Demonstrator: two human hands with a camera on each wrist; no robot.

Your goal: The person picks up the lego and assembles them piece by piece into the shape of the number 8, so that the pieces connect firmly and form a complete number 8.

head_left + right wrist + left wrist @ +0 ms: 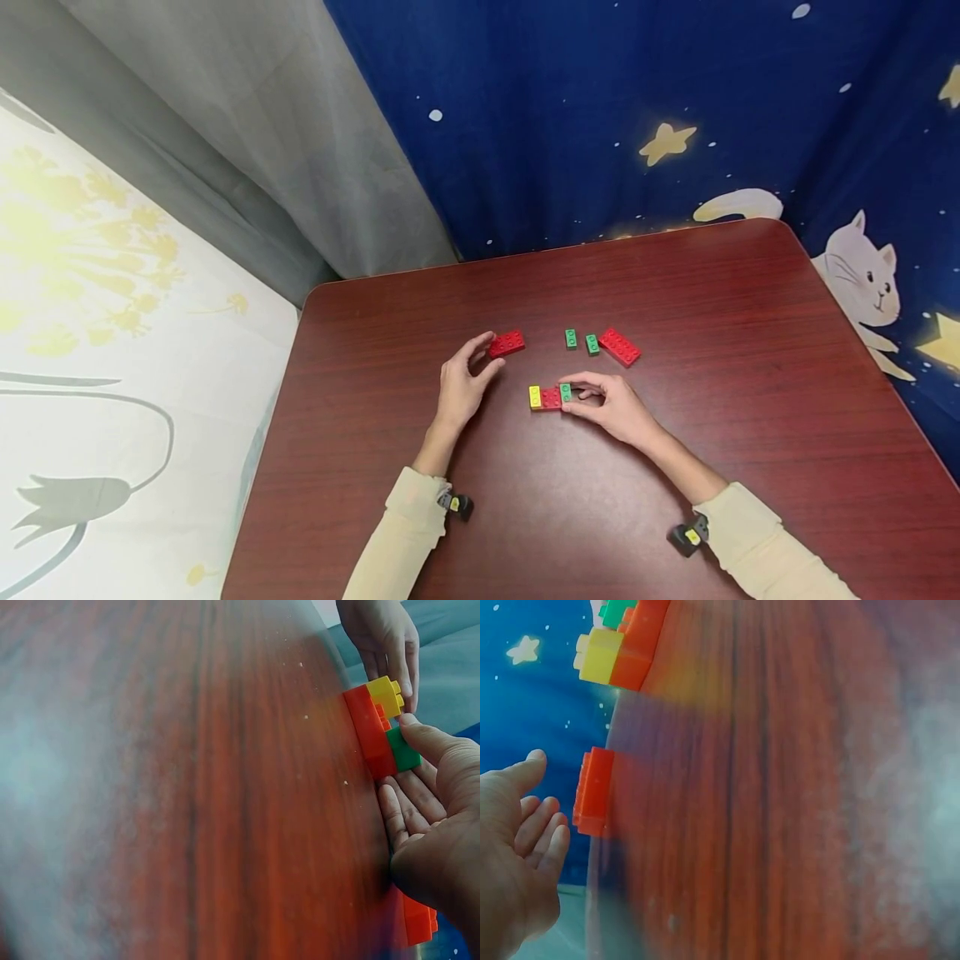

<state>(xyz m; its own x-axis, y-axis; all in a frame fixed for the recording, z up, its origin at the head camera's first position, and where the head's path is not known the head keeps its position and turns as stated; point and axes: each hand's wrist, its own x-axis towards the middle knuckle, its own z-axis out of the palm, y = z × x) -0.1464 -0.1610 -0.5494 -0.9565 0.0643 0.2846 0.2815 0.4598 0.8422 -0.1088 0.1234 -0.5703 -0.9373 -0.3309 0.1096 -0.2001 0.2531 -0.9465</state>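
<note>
On the table, a red brick carries a yellow brick on its left end and a small green brick on its right end; studs show between them. My right hand pinches the green brick between thumb and fingers, as the right wrist view also shows. Beside a second red brick, my left hand has its thumb and fingers spread. In the left wrist view a small gap separates that hand from the red brick.
Behind the right hand lie two small green bricks and a third red brick, which lies close to one of them. The brown wooden table reaches back to a blue curtain and a grey curtain.
</note>
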